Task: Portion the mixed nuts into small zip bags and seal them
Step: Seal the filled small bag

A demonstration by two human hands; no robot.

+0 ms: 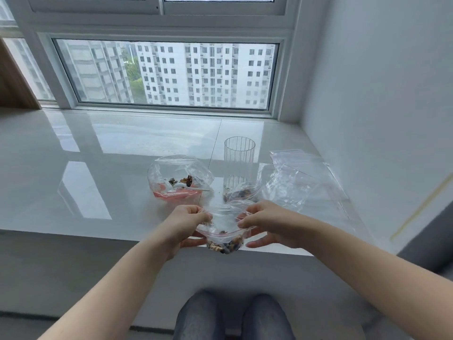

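A person's left hand [190,220] and right hand [259,223] pinched the two ends of a small zip bag [224,233] at its red-lined mouth, fingers curled on the film, holding it over the near edge of the desk [98,168]. The mixed nuts [225,246] sagged at the bag's 6 o'clock, so the thin, slippery plastic looked light and floppy, best held at the stiffer zip strip. The larger supply bag [180,179] lay at 11 o'clock, a ribbed glass [239,163] at 12, spare bags [301,177] at 2.

Both forearms extended forward; left hand [187,223] and right hand [263,223] fingers curled, pinching
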